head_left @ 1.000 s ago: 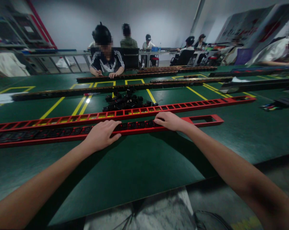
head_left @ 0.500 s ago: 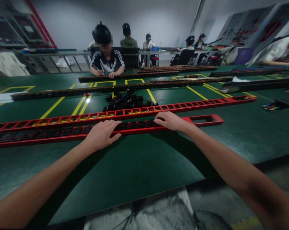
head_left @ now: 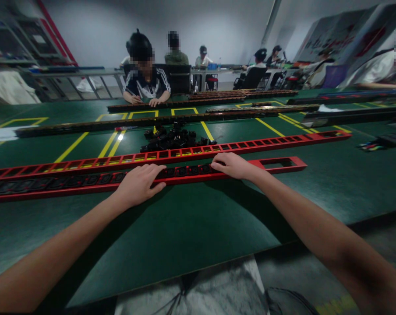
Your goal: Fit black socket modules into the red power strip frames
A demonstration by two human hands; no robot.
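Observation:
A long red rail (head_left: 198, 178) lies across the green table in front of me, with a row of black socket-like modules (head_left: 182, 171) set in its openings. My left hand (head_left: 140, 183) straddles this rail, fingers over the top and thumb along the near edge. Farther right, my right hand (head_left: 229, 165) curls over the same rail, its thumb and bent fingers beside the last visible module. What lies beneath both palms is hidden. Just behind runs a second red rail (head_left: 198, 151) with open slots.
A heap of loose black parts (head_left: 175, 138) lies beyond the rails. Several long dark strips (head_left: 145, 121) stretch across the table (head_left: 198, 227), which has yellow tape lines. Cables with coloured ends (head_left: 369, 146) lie at right. A co-worker (head_left: 147, 85) sits opposite; others sit farther back.
Both hands keep their places on the near red rail. Nothing on the table has visibly moved.

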